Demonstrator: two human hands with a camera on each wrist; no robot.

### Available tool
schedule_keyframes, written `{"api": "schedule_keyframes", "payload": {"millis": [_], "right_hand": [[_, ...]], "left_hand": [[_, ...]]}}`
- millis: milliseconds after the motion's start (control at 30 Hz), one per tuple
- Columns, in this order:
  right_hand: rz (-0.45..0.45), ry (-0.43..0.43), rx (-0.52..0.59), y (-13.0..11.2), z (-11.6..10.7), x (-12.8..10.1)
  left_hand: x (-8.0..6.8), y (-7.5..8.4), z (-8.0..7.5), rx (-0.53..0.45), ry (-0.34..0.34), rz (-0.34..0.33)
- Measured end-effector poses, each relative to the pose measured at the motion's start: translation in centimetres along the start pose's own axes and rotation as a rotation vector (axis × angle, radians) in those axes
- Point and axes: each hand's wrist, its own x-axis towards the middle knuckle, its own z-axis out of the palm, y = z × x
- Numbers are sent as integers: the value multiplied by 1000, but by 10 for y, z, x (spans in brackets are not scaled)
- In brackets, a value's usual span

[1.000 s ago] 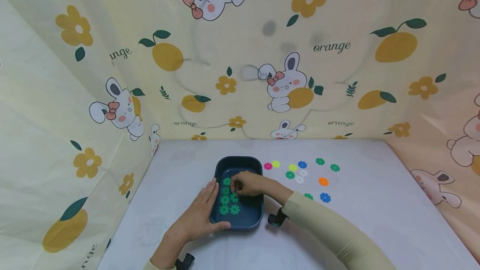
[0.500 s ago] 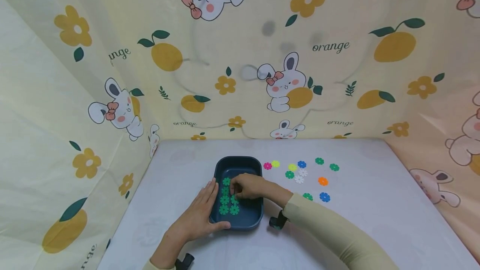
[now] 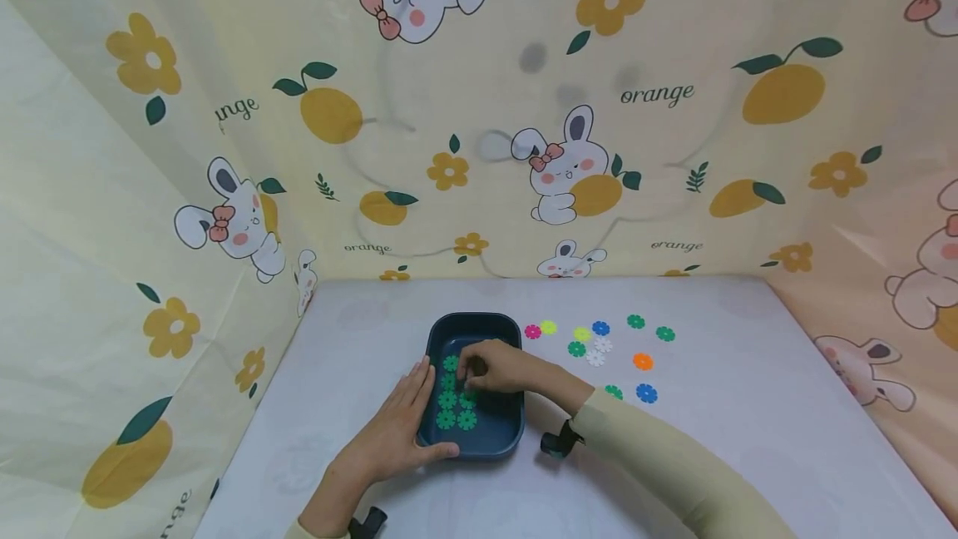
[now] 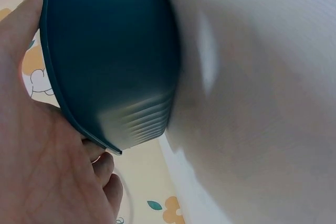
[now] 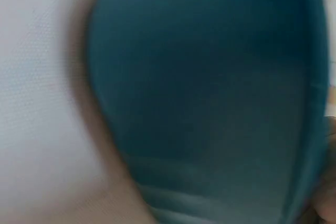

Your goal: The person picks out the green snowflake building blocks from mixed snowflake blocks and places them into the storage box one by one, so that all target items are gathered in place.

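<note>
While seen from the head: dark tray [image 3: 474, 327] near the table's [image 3: 718, 439] back left, left hand [image 3: 395, 431] flat against its left wall, thumb at the near rim; right hand [image 3: 496, 366] inside, fingers curled over green flowers [image 3: 456, 407]. Loose flowers [image 3: 603, 345] right, open room beyond.

Left wrist: palm on tray wall [image 4: 110, 61].

Right wrist: blurred tray only.

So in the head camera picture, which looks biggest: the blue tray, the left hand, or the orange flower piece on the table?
Largest to smallest, as they look in the head view:
1. The blue tray
2. The left hand, slightly smaller than the tray and a bit nearer the camera, so that gap is unsure
3. The orange flower piece, clearly the smallest
</note>
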Motion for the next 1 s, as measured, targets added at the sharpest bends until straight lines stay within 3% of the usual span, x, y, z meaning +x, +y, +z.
{"api": "schedule_keyframes", "payload": {"millis": [233, 500, 833, 1000], "right_hand": [[32, 121, 91, -2, -24, -26], [48, 257, 58, 8, -51, -65], [251, 342, 23, 42, -66, -104], [307, 375, -4, 61, -68, -116]], "left_hand": [[1, -1, 1, -1, 2, -7], [2, -4, 4, -2, 11, -9], [1, -3, 5, -2, 15, -5], [1, -2, 4, -4, 12, -7]]}}
